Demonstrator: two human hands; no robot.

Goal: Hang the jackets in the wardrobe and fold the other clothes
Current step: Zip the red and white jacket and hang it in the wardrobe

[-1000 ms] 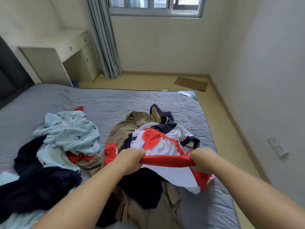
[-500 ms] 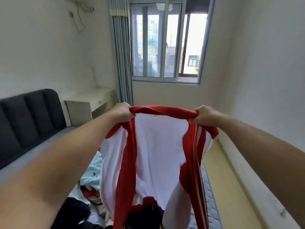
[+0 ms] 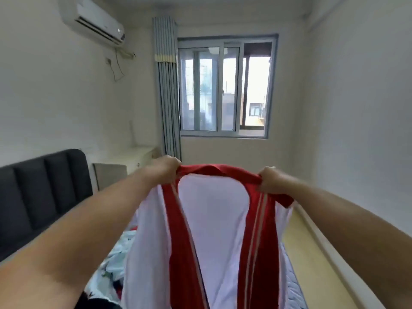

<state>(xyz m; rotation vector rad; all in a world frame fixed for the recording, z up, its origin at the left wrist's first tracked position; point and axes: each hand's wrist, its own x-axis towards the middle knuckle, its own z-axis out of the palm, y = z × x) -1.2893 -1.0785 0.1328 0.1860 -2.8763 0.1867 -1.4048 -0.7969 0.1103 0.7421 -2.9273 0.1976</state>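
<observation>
Both arms reach forward and hold a red and white jacket [image 3: 214, 219] up in the air above the bed [image 3: 292, 277]. The left hand [image 3: 166, 169] has its grip closed round the left end of the red collar, fingers curled over the cloth. The right hand [image 3: 270, 180] grips the other end in the same way, so the collar stretches in a shallow arch between the two fists. The jacket hangs open, its inside towards the camera: a white back panel in the middle, a broad red band down each side of it, and white cloth beyond each band. Its lower part runs out of the bottom of the picture, over the foot end of the bed.

On the bed, to the left of the hanging jacket, lies a crumpled light blue garment [image 3: 116, 259]. A dark garment [image 3: 98, 301] lies near it at the bottom edge, too blurred to tell apart further. The dark padded headboard [image 3: 44, 186] stands along the bed's left side. A strip of grey mattress shows at the bed's right edge, with the yellow floor [image 3: 312, 248] beside it. On the far wall are a window [image 3: 225, 90] and a drawn-back grey curtain [image 3: 167, 85]. An air conditioner [image 3: 93, 21] hangs high on the left wall.
</observation>
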